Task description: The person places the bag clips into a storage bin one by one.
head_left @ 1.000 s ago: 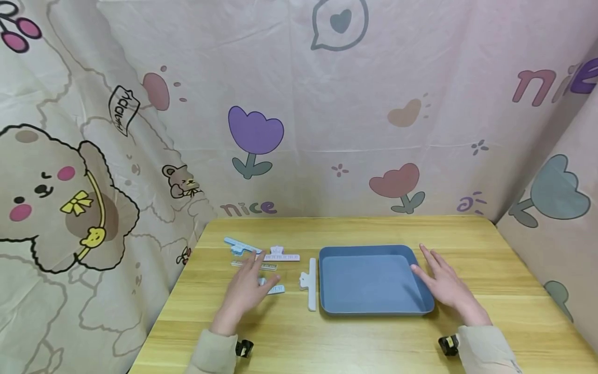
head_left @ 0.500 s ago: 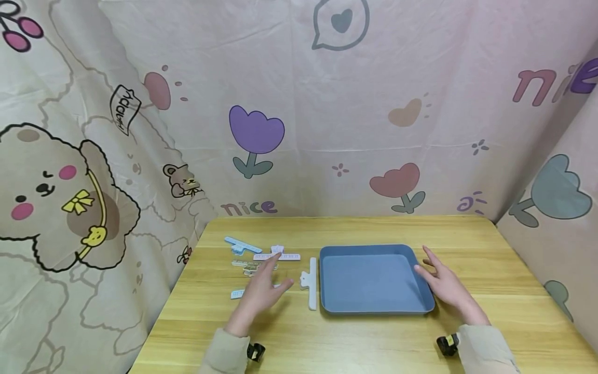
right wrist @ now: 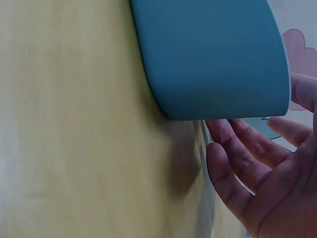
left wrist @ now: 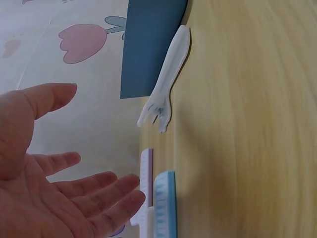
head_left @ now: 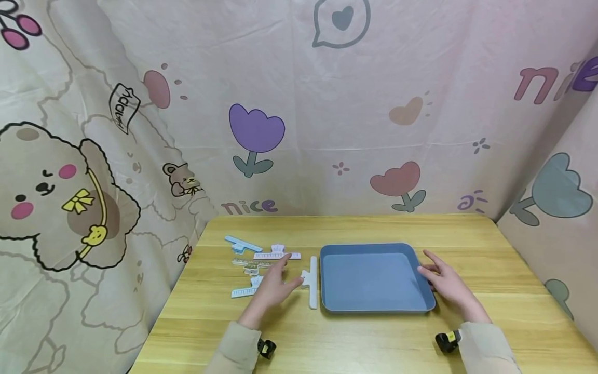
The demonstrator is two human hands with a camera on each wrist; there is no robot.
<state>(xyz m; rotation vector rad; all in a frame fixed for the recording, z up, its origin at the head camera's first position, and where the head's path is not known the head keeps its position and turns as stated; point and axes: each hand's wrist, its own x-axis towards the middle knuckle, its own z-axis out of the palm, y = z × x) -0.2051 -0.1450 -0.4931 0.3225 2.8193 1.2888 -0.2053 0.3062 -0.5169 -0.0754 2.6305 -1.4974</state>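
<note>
My left hand [head_left: 273, 288] hovers over the table with relaxed, spread fingers and holds nothing. Its thumb tip overlaps a white clip [head_left: 313, 291] with a long straight bar, which lies beside the tray's left wall. In the left wrist view the palm is bare, and that white clip [left wrist: 171, 64] lies beyond the fingertips. At the right end of the blue-grey tray [head_left: 374, 311] is my right hand [head_left: 448, 288]. Its thumb is at the rim, and the loosely bent fingers are outside the wall [right wrist: 213, 64] in the right wrist view.
Left of the white clip lie a blue clip [head_left: 249, 246], a lilac clip [head_left: 268, 256], a clear yellowish clip [head_left: 251, 270] and a light blue clip [head_left: 240, 293], partly behind my left hand. A printed curtain [head_left: 303, 119] stands behind the wooden table [head_left: 364, 348].
My left hand has moved right, from over the clips toward the white clip, uncovering the yellowish and light blue clips. My right hand has shifted slightly beside the tray, its fingers bending more.
</note>
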